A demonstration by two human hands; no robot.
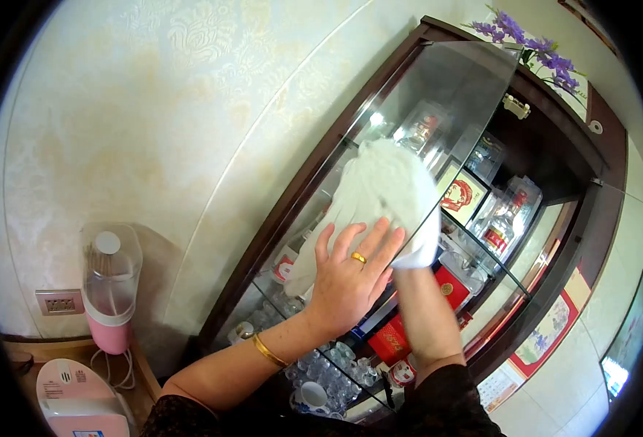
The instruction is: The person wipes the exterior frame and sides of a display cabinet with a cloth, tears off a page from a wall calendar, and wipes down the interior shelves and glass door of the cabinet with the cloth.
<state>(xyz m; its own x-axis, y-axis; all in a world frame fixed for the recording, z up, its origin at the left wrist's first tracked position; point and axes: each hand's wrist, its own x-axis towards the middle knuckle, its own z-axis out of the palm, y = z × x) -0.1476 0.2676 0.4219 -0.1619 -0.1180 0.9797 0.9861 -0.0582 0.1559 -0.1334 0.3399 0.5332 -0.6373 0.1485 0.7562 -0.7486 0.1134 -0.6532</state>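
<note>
A white cloth (387, 182) lies bunched against the glass door (474, 73) of a dark wood cabinet and reaches past the door's free edge. My left hand (354, 273), with a gold ring and a bracelet, lies on the cloth's lower part, fingers stretched and spread. On the far side of the door edge, my right hand goes up behind the cloth; only its wrist and forearm (429, 313) show, and its fingers are hidden. Some of the cloth is blurred.
Glass shelves hold a boxed bottle (502, 226), a framed red picture (461, 195), red boxes (390, 339) and several small glasses (328, 371). Purple flowers (532, 44) stand on top. At left are a pink-based container (110, 291) and a wall socket (61, 302).
</note>
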